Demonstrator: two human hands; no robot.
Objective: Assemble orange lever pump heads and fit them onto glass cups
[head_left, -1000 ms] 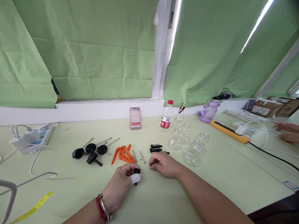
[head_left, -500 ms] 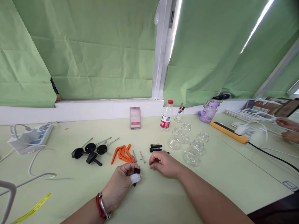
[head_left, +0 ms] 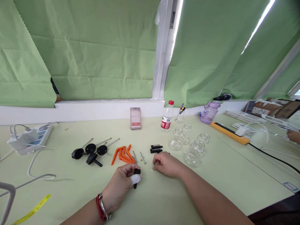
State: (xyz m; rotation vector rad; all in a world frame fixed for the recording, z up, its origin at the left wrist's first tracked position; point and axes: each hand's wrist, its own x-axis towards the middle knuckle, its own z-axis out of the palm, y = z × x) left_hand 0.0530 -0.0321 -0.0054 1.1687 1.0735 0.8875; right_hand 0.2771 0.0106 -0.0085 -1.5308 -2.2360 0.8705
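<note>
My left hand (head_left: 119,184), with white tape round the thumb, is closed on a small black plastic part (head_left: 137,171) that sticks out above and below the thumb. To its right, my right hand (head_left: 168,164) rests low at the table with thumb and fingers pinched together; what they hold, if anything, is too small to name. A tiny shiny piece (head_left: 152,169) lies at those fingertips. Just beyond the hands are several orange angled plastic pieces (head_left: 123,156), loose screws (head_left: 143,158) and black parts with a spring or bristle-like row (head_left: 156,147).
Black round pieces with metal rods (head_left: 91,148) lie at left. Clear glass jars (head_left: 191,158) stand right of my right hand, behind them a red-capped bottle (head_left: 166,117) and a purple jug (head_left: 209,112). An orange power strip (head_left: 231,132) and another person's hand (head_left: 293,136) are farther right.
My right hand has shifted slightly to the right, and the tiny shiny piece shows at its fingertips. My left hand stays put. The other person's hands have moved farther right, partly out of view.
</note>
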